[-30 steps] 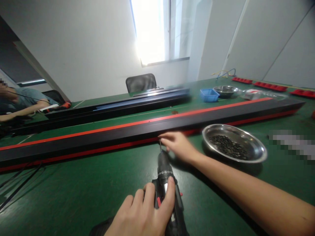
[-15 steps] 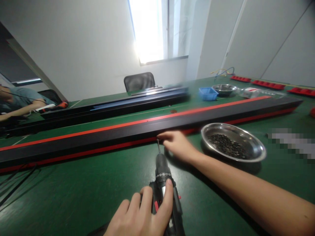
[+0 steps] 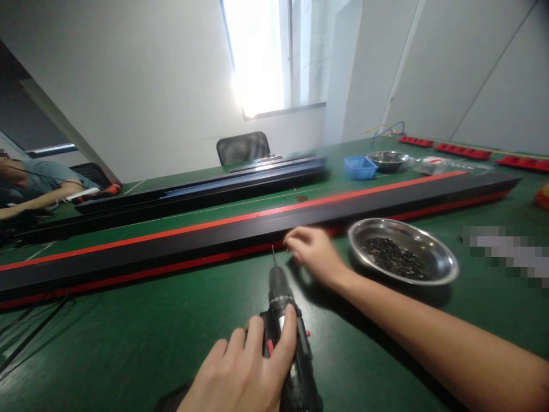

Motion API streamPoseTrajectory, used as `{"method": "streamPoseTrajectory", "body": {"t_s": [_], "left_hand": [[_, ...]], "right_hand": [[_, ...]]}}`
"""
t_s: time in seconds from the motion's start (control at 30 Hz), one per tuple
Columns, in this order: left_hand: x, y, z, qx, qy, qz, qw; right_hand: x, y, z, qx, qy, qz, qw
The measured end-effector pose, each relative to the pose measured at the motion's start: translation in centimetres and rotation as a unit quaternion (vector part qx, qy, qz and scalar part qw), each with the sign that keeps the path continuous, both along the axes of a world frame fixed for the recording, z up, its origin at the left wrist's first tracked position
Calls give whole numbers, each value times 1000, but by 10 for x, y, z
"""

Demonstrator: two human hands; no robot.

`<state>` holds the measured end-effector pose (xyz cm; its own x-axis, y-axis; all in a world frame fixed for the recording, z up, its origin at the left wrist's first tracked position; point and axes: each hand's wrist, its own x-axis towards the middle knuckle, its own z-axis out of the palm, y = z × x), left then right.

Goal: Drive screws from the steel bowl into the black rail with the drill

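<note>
My left hand (image 3: 244, 366) is wrapped round a black power drill (image 3: 285, 320), its thumb lying along the top. The drill's thin bit points away from me, its tip at the near red edge of a long black bar (image 3: 206, 233) with red edges. To the right of the bit, my right hand (image 3: 313, 252) is beside the same edge, fingers curled together; what they hold, if anything, is too small to make out. A steel bowl (image 3: 444, 266) of small dark screws stands to the right of that hand.
More long dark bars (image 3: 128, 200) lie farther back on the green table (image 3: 171, 337). A blue bin (image 3: 360, 167), a second steel bowl (image 3: 388, 160), plastic bags and red parts (image 3: 461, 151) are at the back right. Cables lie at left; a person's arm (image 3: 51, 197) is far left.
My right hand has moved slightly right, away from the drill bit. The bit tip has shifted slightly left and down, and a gap now shows between it and my fingers.
</note>
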<state>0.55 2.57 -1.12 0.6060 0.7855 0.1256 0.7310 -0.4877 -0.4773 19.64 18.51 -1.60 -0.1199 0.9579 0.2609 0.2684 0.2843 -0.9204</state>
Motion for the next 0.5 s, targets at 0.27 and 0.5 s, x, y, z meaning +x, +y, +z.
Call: {"method": "streamPoseTrajectory", "body": {"t_s": [0.27, 0.5], "left_hand": [[3, -2, 2, -31, -2, 7, 999], [1, -2, 0, -14, 9, 7, 1000]], "right_hand": [[73, -7, 62, 87, -459, -123, 876], [123, -6, 57, -28, -593, -193, 781]]}}
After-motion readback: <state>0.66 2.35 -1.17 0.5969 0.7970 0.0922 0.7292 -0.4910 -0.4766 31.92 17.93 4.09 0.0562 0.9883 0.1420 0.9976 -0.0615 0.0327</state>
